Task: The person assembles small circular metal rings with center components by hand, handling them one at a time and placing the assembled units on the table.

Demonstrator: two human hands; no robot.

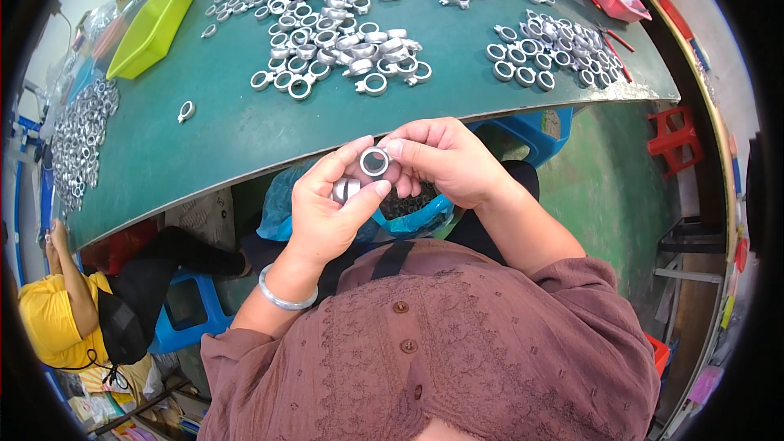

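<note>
Just off the table's near edge, my two hands meet in front of me. Thumb and fingertips of my right hand [449,160] pinch the side of a small silver metal ring [363,165], its round opening facing up toward me. My left hand [320,211] is curled around a second metal ring [346,190], tilted on edge by the thumb, and its fingers also touch the first ring. Below them hangs an open blue plastic bag [438,219] holding many small dark parts [402,206], partly hidden by my hands.
On the green table [237,135] lie a large heap of metal rings [327,37], a smaller pile [535,53] to the right and one lone ring [187,110]. A yellow-green bin [151,28] stands far left. A person in a yellow top [61,322] sits at left.
</note>
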